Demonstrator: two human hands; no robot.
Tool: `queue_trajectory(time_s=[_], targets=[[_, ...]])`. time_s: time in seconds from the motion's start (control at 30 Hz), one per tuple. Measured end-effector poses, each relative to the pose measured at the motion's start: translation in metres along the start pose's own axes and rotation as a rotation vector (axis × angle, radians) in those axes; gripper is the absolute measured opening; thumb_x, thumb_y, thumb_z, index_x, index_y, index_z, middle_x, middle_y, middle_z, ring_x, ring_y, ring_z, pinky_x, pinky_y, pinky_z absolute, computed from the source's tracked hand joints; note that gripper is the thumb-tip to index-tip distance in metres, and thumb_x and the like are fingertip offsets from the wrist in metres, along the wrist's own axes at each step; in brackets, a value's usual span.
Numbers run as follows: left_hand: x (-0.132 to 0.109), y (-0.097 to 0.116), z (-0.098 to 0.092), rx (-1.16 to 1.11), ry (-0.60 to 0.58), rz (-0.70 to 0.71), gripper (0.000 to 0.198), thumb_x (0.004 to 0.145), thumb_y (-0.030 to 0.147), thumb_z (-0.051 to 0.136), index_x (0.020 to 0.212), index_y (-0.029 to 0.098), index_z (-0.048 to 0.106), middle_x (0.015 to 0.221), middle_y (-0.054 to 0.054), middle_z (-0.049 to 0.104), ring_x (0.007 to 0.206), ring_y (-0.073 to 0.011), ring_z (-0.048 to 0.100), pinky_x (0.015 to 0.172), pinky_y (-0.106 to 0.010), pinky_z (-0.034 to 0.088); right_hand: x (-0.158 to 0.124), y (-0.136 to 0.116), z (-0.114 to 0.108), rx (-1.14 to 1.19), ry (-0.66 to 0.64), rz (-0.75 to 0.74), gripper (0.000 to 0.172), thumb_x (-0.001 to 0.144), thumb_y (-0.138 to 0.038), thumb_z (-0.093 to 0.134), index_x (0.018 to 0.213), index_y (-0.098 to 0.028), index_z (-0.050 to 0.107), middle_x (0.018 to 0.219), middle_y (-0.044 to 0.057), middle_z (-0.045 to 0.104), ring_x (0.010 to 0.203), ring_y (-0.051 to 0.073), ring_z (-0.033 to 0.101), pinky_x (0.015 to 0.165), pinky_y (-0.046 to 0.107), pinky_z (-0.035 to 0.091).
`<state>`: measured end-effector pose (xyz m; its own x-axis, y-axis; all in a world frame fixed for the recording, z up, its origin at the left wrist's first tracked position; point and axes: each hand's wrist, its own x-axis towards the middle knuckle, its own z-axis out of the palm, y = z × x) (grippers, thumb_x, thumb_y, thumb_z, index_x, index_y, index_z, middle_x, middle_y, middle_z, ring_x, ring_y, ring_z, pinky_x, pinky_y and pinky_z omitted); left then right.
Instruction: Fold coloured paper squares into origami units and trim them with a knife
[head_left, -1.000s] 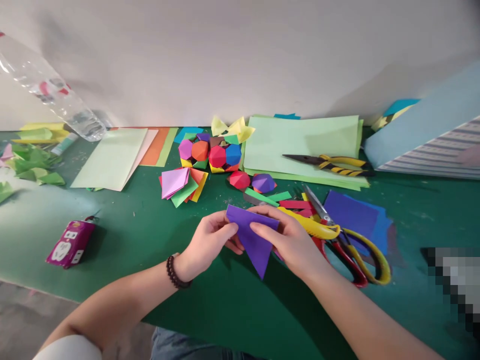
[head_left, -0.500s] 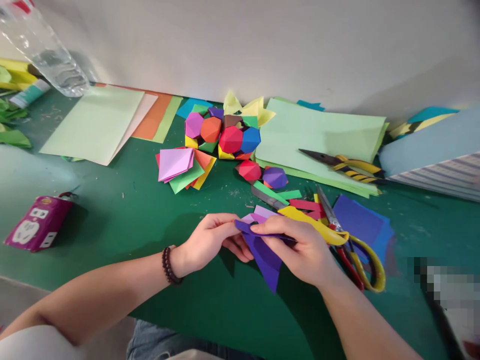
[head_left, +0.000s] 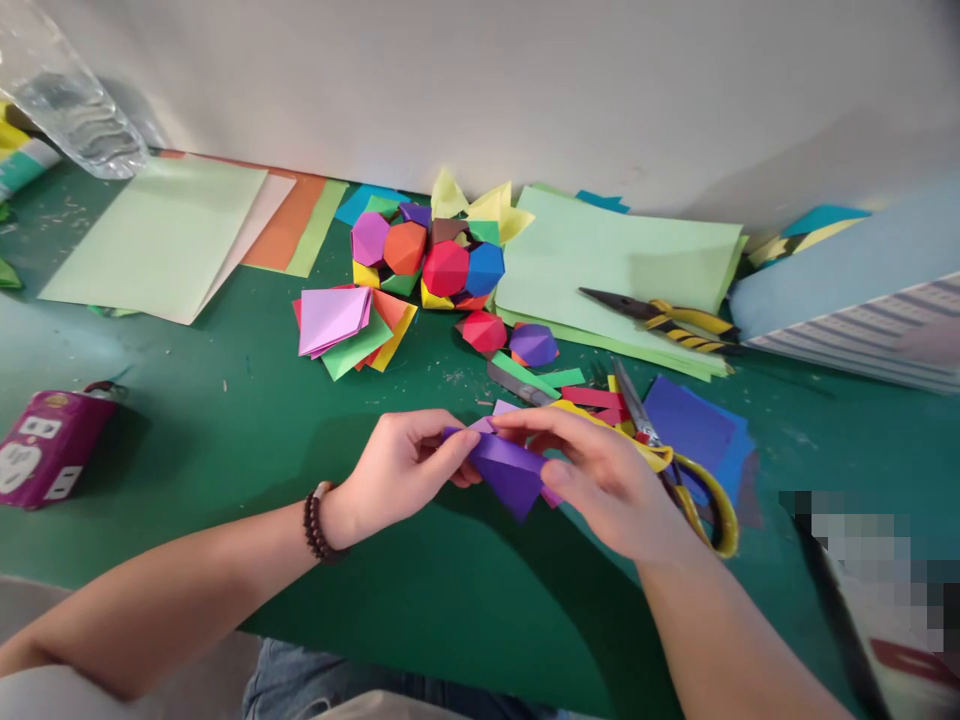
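Above the green table, both hands hold a folded purple paper (head_left: 514, 468). My left hand (head_left: 401, 465) pinches its left end between thumb and fingers. My right hand (head_left: 611, 485) curls about its right side, thumb at the right edge and fingertips at the upper edge. The lower part hangs down as a point. Lilac paper (head_left: 505, 408) shows behind it; whether it is joined to the purple piece I cannot tell. Yellow-handled scissors (head_left: 724, 510) lie just right of my right hand, partly covered by it.
Behind the hands stand a colourful folded paper model (head_left: 447, 268), a stack of folded papers (head_left: 334, 318) and pliers (head_left: 652, 312) on green sheets (head_left: 600, 240). Purple sheets (head_left: 686, 430) lie to the right. A juice box (head_left: 56, 445) and water bottle (head_left: 82, 120) stand left.
The right thumb and fingers have shifted on the purple paper, which now shows a broader folded face and hangs less far down. The whole view has moved slightly to the right.
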<state>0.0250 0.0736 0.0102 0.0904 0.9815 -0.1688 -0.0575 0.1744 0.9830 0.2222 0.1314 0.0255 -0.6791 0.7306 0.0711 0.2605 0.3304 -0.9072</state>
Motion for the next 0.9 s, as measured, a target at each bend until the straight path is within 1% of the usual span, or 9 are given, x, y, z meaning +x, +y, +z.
queue_trajectory(time_s=[0.1,0.17,0.23,0.33,0.4,0.53,0.67,0.8,0.9], targets=[[-0.002,0.003,0.0,0.222,0.074,0.114,0.025,0.09,0.032,0.058,0.074,0.016,0.069,0.068,-0.004,0.07,0.061,-0.0126,0.066,0.057,-0.019,0.051,-0.002,-0.002,0.005,-0.037,0.064,0.194,0.025,0.091,-0.042,0.057,0.102,-0.025,0.071,0.101,0.005,0.073,0.083,0.019,0.069,0.067,0.03,0.056],[-0.002,0.003,0.001,0.262,0.082,0.112,0.025,0.089,0.031,0.059,0.072,0.017,0.069,0.066,-0.004,0.07,0.06,-0.0131,0.066,0.057,-0.019,0.051,-0.002,-0.001,0.007,-0.117,0.105,0.261,0.021,0.088,-0.04,0.061,0.097,-0.025,0.073,0.1,0.006,0.074,0.087,0.021,0.069,0.068,0.031,0.056],[-0.001,0.002,0.001,0.159,0.04,0.056,0.025,0.089,0.034,0.06,0.073,0.016,0.069,0.066,-0.005,0.07,0.061,-0.0147,0.068,0.058,-0.021,0.053,-0.001,0.001,0.007,-0.143,0.106,0.28,0.018,0.086,-0.037,0.062,0.094,-0.025,0.074,0.095,0.005,0.074,0.085,0.022,0.069,0.068,0.032,0.056],[0.001,-0.002,0.002,-0.014,-0.031,-0.025,0.026,0.088,0.038,0.061,0.077,0.015,0.069,0.066,-0.005,0.07,0.062,-0.016,0.069,0.06,-0.024,0.057,0.002,0.002,0.005,-0.078,0.053,0.293,0.018,0.086,-0.037,0.061,0.09,-0.025,0.073,0.084,0.003,0.072,0.074,0.019,0.067,0.065,0.031,0.055],[0.002,-0.002,0.002,-0.014,-0.043,-0.033,0.024,0.087,0.037,0.063,0.078,0.015,0.07,0.067,-0.005,0.07,0.063,-0.0155,0.069,0.06,-0.023,0.057,0.003,0.002,0.005,-0.06,0.043,0.295,0.019,0.087,-0.039,0.06,0.087,-0.024,0.071,0.079,0.002,0.07,0.068,0.016,0.064,0.06,0.028,0.052],[0.002,-0.003,0.003,-0.015,-0.049,-0.063,0.021,0.085,0.033,0.065,0.078,0.015,0.071,0.069,-0.004,0.07,0.065,-0.0144,0.069,0.062,-0.022,0.057,0.003,0.001,0.01,-0.064,0.082,0.254,0.019,0.087,-0.037,0.06,0.075,-0.023,0.067,0.071,0.0,0.065,0.062,0.013,0.058,0.05,0.024,0.044],[0.004,-0.004,0.001,-0.206,-0.087,-0.146,0.021,0.082,0.035,0.071,0.079,0.014,0.071,0.069,-0.004,0.071,0.065,-0.0144,0.07,0.063,-0.023,0.058,0.003,0.0,0.014,0.003,0.09,0.231,0.018,0.087,-0.033,0.061,0.073,-0.022,0.065,0.068,-0.001,0.063,0.06,0.012,0.056,0.052,0.024,0.044],[0.007,-0.004,-0.005,-0.387,-0.169,-0.217,0.025,0.078,0.038,0.075,0.073,0.014,0.07,0.066,-0.004,0.072,0.061,-0.0147,0.07,0.058,-0.022,0.057,0.005,0.002,0.011,0.099,0.049,0.259,0.023,0.086,-0.04,0.063,0.073,-0.021,0.067,0.068,0.0,0.064,0.059,0.012,0.055,0.052,0.024,0.044],[0.009,-0.005,-0.008,-0.396,-0.179,-0.237,0.026,0.079,0.038,0.075,0.072,0.014,0.071,0.065,-0.005,0.073,0.06,-0.0142,0.07,0.058,-0.021,0.056,0.006,0.005,0.006,0.157,0.023,0.32,0.028,0.083,-0.047,0.067,0.072,-0.021,0.068,0.065,0.0,0.062,0.054,0.011,0.051,0.047,0.023,0.041]])
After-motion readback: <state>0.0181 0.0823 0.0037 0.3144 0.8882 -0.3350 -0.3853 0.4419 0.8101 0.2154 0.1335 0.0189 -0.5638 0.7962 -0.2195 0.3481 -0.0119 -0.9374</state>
